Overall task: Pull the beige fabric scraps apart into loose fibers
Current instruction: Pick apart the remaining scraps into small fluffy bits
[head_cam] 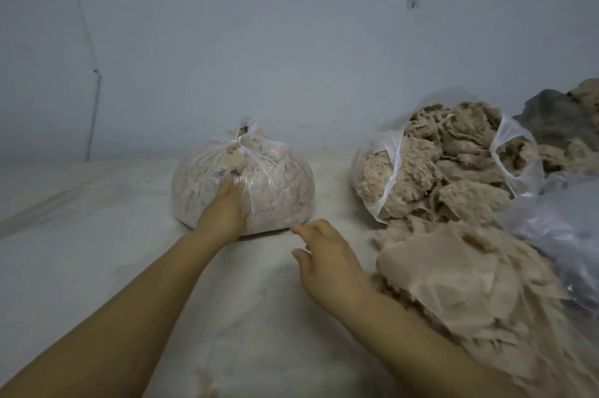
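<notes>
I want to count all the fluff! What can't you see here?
- Tied bag: cloudy plastic blurs its contents; left hand covers part.
- Open bag: the heaped fibers bury what is deeper down.
- Scrap pile: cut off by the right and bottom edges.
- Dark bundle: too dim to identify.

beige fabric scraps: flat torn sheets with frayed edges, heaped loosely on the surface at lower right | open clear bag just behind the heap: overflowing with fluffy beige fibers and scraps, mouth gaping | tied clear bag at centre: round, packed with pale loose fibers, knotted on top
</notes>
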Available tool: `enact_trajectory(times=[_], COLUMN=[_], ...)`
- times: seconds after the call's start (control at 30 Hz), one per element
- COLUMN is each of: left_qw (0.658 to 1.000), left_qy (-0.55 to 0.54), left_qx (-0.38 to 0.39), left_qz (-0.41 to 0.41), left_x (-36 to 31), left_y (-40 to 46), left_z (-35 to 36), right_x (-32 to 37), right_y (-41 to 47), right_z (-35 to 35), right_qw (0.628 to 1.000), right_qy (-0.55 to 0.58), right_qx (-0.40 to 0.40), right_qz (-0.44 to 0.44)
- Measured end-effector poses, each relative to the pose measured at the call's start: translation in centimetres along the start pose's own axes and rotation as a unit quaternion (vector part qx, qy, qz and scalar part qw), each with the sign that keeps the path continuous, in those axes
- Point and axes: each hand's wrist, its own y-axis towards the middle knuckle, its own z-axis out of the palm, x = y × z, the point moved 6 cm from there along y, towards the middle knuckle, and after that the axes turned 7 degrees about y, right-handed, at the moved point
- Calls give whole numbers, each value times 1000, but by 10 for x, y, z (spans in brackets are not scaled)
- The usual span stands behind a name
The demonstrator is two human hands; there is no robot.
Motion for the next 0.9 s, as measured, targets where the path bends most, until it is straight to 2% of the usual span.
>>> enact_trajectory(times=[0.13, 0.2, 0.3, 0.4, 0.47, 0.6, 0.7, 0.77, 0.83, 0.9], left_qw=[996, 994, 995, 998, 999, 996, 988, 983, 983, 979], left_qy=[-15, -30, -16, -43, -14, -20, -34, 11, -13, -105], left_qx=[-83, -76, -50, -17, -32, -36, -6, 28, -4, -108], left_qz=[-38, -71, -86, -39, 7, 79, 148, 183, 183, 137], left_x=[10, 17, 21, 12, 5, -11, -37, -49, -50, -42], left_y=[36, 53, 57, 26, 1, -50, -85, -101, -109, -106], left_z=[-7, -6, 0, 14, 19, 22, 23, 25, 8, -22], right_x=[-14, -19, -21, -15, -6, 15, 19, 12, 5, -1], right_y=[59, 81, 93, 92, 92, 93, 86, 77, 70, 67], right_z=[27, 43, 57, 51, 43, 36, 38, 36, 30, 27], right_qw=[995, 990, 989, 992, 991, 989, 991, 992, 993, 995], right_qy=[51, 73, 96, 110, 121, 133, 126, 118, 104, 73], right_qx=[24, 40, 36, -16, -48, -54, -34, -37, -43, -21], right_qz=[82, 111, 106, 57, 22, -28, -15, 17, 45, 61])
